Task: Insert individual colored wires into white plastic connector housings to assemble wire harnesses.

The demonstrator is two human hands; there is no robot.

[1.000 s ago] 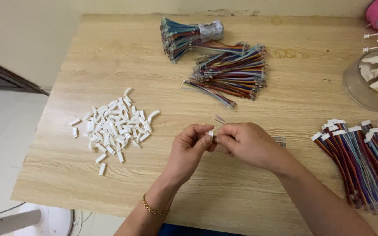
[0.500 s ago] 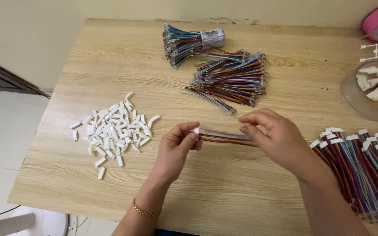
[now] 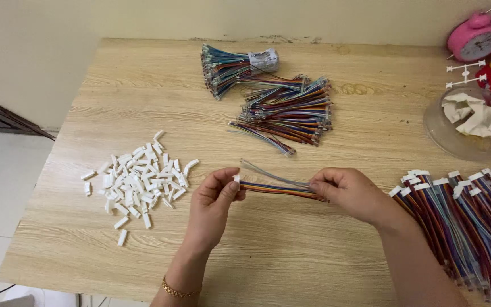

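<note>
Since 1 second ago: hands drawn apart, multicoloured wire strip point(image 3: 277, 189) now stretched flat just above the wooden table point(image 3: 313, 261); white connector seemingly seated at its left end. Left hand point(image 3: 214, 199) pinching that connector end, right hand point(image 3: 350, 190) closed on the other end. Pile of white connectors point(image 3: 140, 179) lying left.

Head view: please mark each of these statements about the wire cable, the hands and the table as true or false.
1. Both hands, left hand and right hand, hold one multicoloured wire cable stretched between them. True.
2. The loose white connector housings lie right of the hands. False: they lie to the left.
3. The cables with white connectors fitted lie on the right. True.
4. The pink alarm clock stands at the near left corner. False: far right corner.
</note>
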